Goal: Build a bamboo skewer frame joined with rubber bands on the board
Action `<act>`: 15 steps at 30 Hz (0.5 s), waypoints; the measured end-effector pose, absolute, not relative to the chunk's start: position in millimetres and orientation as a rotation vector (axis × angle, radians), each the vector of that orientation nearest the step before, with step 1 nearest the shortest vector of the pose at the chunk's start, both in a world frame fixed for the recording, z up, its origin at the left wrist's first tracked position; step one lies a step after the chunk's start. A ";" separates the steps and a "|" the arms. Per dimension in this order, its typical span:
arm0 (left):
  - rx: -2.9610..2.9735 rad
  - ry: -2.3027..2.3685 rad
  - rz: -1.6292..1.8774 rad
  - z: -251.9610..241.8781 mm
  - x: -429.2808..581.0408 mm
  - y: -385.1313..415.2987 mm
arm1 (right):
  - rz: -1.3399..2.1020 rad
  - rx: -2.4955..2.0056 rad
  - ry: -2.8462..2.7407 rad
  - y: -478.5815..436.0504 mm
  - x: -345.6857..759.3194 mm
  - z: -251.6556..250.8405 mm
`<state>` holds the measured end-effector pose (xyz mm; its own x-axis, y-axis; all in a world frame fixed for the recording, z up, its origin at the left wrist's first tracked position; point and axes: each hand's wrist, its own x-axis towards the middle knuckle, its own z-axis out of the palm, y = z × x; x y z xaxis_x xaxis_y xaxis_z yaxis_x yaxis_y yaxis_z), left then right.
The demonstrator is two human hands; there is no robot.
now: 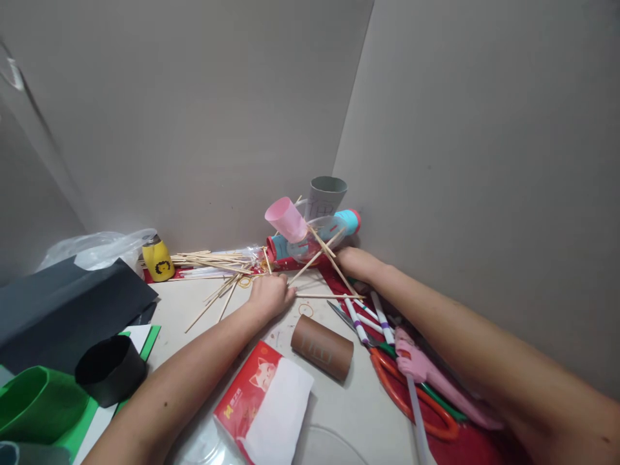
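My left hand (270, 295) rests knuckles-up on the table with its fingers curled, beside a thin wooden stick (329, 296) lying flat. My right hand (356, 263) reaches to the foot of a structure in the corner; its fingers are hidden behind crossed sticks. That structure is a pink cup (287, 219), a grey cup (325, 196) and a clear bottle with teal ends (320, 234), propped on wooden sticks (325, 253). A brown cardboard tube (322, 347) lies just in front of my left hand.
A heap of wooden sticks (213, 261) lies by a small yellow bottle (157, 259). Markers (361, 320), orange-handled scissors (411, 400), a pink tool (426, 374), a red tissue pack (264, 403), a black paper ring (111, 369), green paper roll (39, 403) and dark sheet (68, 303) crowd the table.
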<state>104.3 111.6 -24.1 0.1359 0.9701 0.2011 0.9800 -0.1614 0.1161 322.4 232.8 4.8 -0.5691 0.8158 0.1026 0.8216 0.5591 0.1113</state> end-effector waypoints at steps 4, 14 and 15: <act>-2.329 -2.007 -0.375 -14.3 99.3 105.1 | -0.237 -1.584 -2.740 213.1 329.9 18.3; -2.372 -2.095 -0.558 23.7 58.2 71.2 | -0.224 -1.714 -2.555 84.2 328.6 44.4; -2.409 -2.099 -0.606 26.1 53.5 66.5 | -0.185 -1.699 -2.523 68.4 332.3 42.7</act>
